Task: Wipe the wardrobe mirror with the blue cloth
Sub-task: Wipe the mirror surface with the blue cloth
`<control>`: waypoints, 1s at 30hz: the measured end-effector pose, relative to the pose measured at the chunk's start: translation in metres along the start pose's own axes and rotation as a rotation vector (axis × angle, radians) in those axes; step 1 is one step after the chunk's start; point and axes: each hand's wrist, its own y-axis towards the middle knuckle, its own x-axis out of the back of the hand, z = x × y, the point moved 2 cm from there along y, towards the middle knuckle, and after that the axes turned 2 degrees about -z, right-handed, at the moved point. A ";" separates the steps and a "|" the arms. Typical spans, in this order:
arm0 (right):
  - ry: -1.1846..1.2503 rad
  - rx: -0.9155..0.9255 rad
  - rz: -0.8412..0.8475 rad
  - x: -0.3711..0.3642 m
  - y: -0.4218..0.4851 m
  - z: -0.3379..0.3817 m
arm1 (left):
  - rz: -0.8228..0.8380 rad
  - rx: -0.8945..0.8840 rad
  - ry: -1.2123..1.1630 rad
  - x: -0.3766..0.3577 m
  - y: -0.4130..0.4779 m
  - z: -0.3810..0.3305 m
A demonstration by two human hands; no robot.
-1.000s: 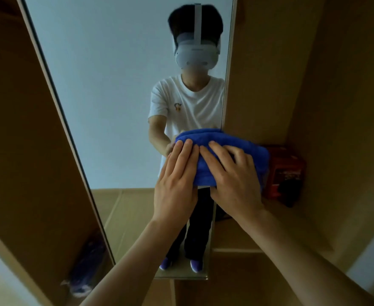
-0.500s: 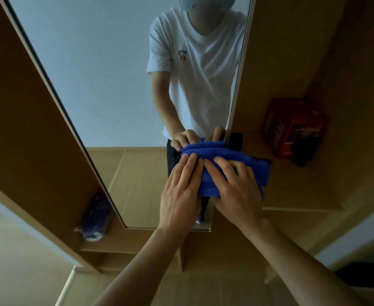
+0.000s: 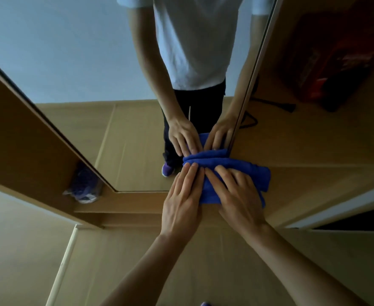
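The tall wardrobe mirror (image 3: 75, 69) fills the upper left and reflects a person in a white shirt. A folded blue cloth (image 3: 243, 171) lies flat against the mirror's bottom right corner and spills past its right edge. My left hand (image 3: 184, 197) presses the cloth's left part with straight fingers. Beside it, my right hand (image 3: 237, 195) presses the cloth's middle, fingers spread flat. Both hands' reflections meet the cloth just above it.
Wooden wardrobe panels frame the mirror on the left and right. A red box (image 3: 336, 62) stands on a shelf at the upper right, with a dark cord (image 3: 276, 106) near it. A blue bundle (image 3: 86, 184) lies on the low shelf at the left.
Both hands have slid the cloth down the mirror from chest height to its bottom right corner. My view has tilted downward with them.
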 end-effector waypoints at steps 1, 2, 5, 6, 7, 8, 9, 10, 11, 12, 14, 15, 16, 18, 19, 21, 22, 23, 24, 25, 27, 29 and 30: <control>0.003 -0.002 0.012 -0.007 -0.006 0.001 | 0.006 0.008 -0.002 -0.009 -0.006 0.003; 0.006 -0.005 0.026 -0.015 -0.011 0.001 | 0.014 0.020 -0.001 -0.018 -0.012 0.006; -0.005 -0.021 0.066 -0.037 -0.026 0.002 | 0.041 0.039 -0.010 -0.044 -0.027 0.015; -0.009 -0.027 0.077 -0.045 -0.031 0.002 | 0.045 0.042 -0.013 -0.053 -0.032 0.018; -0.010 -0.034 0.090 -0.053 -0.035 0.002 | 0.052 0.045 -0.013 -0.061 -0.036 0.022; -0.009 -0.039 0.105 -0.060 -0.039 0.002 | 0.064 0.049 -0.010 -0.068 -0.041 0.025; -0.008 -0.044 0.121 -0.066 -0.043 0.003 | 0.080 0.056 -0.005 -0.075 -0.045 0.027; -0.006 -0.050 0.136 -0.072 -0.046 0.004 | 0.095 0.064 -0.005 -0.081 -0.050 0.030; -0.001 -0.055 0.151 -0.078 -0.049 0.005 | 0.109 0.073 -0.011 -0.087 -0.054 0.032; 0.007 -0.060 0.168 -0.083 -0.052 0.006 | 0.122 0.081 -0.019 -0.092 -0.058 0.034; 0.020 -0.076 0.211 -0.093 -0.057 0.007 | 0.151 0.096 -0.028 -0.100 -0.064 0.037; 0.021 -0.083 0.238 -0.098 -0.060 0.008 | 0.168 0.105 -0.030 -0.105 -0.067 0.038; 0.021 -0.091 0.266 -0.103 -0.062 0.008 | 0.185 0.118 -0.031 -0.109 -0.069 0.039; 0.029 -0.117 0.312 -0.110 -0.066 0.010 | 0.215 0.149 -0.042 -0.115 -0.072 0.039; 0.038 -0.130 0.325 -0.112 -0.067 0.011 | 0.224 0.158 -0.053 -0.118 -0.073 0.039; 0.060 -0.148 0.338 -0.113 -0.067 0.012 | 0.227 0.166 -0.070 -0.118 -0.075 0.039; 0.073 -0.157 0.345 -0.112 -0.066 0.012 | 0.231 0.172 -0.074 -0.117 -0.074 0.039; 0.087 -0.170 0.356 -0.110 -0.066 0.013 | 0.243 0.186 -0.076 -0.116 -0.074 0.037; 0.103 -0.185 0.367 -0.108 -0.065 0.013 | 0.264 0.208 -0.076 -0.114 -0.073 0.036; 0.123 -0.204 0.380 -0.105 -0.065 0.014 | 0.291 0.232 -0.079 -0.111 -0.071 0.034; 0.171 -0.238 0.414 -0.096 -0.062 0.015 | 0.347 0.265 -0.087 -0.103 -0.067 0.029; 0.216 -0.261 0.460 -0.085 -0.057 0.016 | 0.384 0.275 -0.096 -0.092 -0.063 0.024; 0.231 -0.270 0.476 -0.078 -0.054 0.016 | 0.385 0.274 -0.101 -0.084 -0.060 0.021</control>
